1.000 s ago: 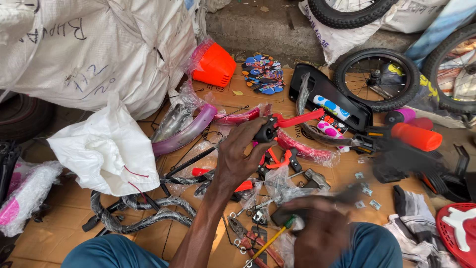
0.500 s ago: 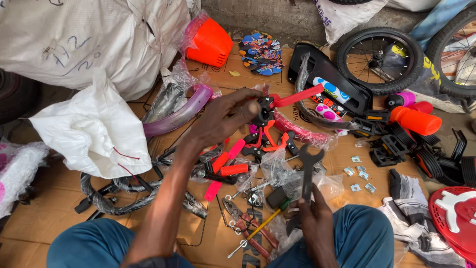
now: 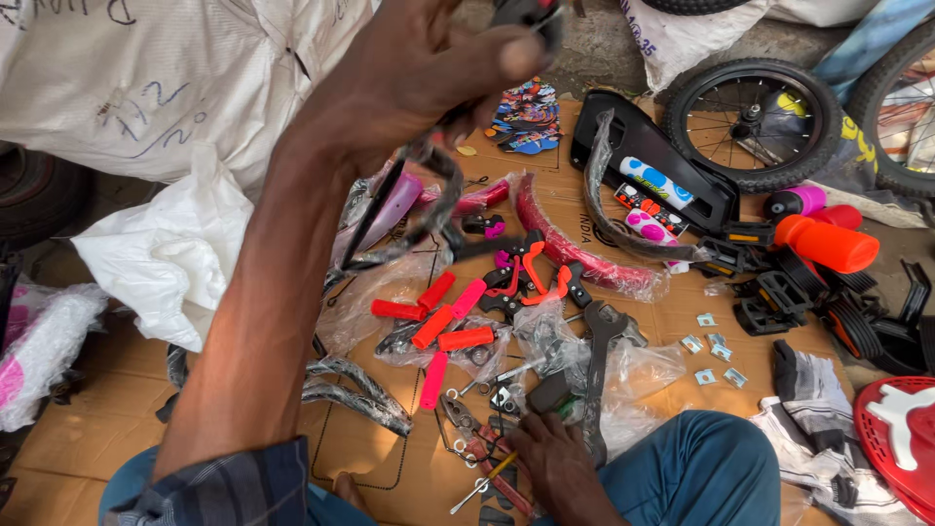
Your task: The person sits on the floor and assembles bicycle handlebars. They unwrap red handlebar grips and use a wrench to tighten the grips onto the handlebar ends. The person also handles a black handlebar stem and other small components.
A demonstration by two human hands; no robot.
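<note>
Black, plastic-wrapped cable part (image 3: 429,195) hangs above the cardboard sheet's (image 3: 97,429) centre, clamped in the raised left hand (image 3: 429,68). A slackened grip would likely drop it onto the orange grips (image 3: 443,326). The right hand (image 3: 555,458), near the sheet's front edge, closes on a black spanner (image 3: 596,370). Clear bags (image 3: 633,380) hold small hardware.

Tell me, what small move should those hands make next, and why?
Probably bring the raised left hand with its black plastic-wrapped part down toward the right hand, which rests low among the loose metal tools on the cardboard; part and tools are far apart.
</note>
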